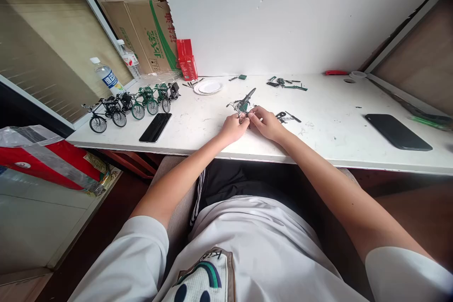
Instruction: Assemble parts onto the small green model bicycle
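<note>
A small green and black model bicycle [244,104], partly built, is held above the white table between my two hands. My left hand [234,127] closes its fingers on the near left side of it. From the right, my right hand [264,121] pinches the same model, its fingertips almost meeting those of the left. The fingers hide the lower part of the model. Just right of my right hand lie small black and silver bicycle parts [286,117].
Finished model bicycles [141,104] stand in a row at the left, beside a black phone [155,127]. White plates [209,87], a red box [187,60] and more loose parts [285,83] lie toward the back. A dark phone-like slab [398,131] rests at the right.
</note>
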The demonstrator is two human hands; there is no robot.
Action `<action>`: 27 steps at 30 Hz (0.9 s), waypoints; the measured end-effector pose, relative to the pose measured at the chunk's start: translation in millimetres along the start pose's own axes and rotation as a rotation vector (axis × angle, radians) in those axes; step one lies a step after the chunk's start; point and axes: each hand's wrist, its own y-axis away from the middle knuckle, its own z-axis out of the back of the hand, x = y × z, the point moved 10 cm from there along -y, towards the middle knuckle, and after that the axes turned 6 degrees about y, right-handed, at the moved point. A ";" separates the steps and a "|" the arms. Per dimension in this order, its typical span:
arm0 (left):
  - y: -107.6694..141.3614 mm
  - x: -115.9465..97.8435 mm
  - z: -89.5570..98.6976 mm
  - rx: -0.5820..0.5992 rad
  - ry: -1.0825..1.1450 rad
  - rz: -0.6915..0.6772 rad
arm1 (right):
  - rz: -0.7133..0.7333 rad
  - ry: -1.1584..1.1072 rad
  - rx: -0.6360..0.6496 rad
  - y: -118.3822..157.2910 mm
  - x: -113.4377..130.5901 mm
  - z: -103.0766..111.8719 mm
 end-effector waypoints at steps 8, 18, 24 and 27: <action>0.9 -4.8 0.9 0.003 -0.007 -0.012 | 0.008 -0.002 0.001 -0.3 -3.1 -1.3; 2.1 -7.1 0.9 0.000 -0.024 -0.016 | 0.014 -0.016 -0.029 0.5 -1.8 2.8; 1.1 -2.2 0.4 -0.005 0.010 0.008 | 0.015 0.033 -0.127 1.1 1.7 14.3; 0.6 -0.1 -0.8 0.000 0.032 0.002 | 0.022 0.031 -0.181 1.7 2.4 19.4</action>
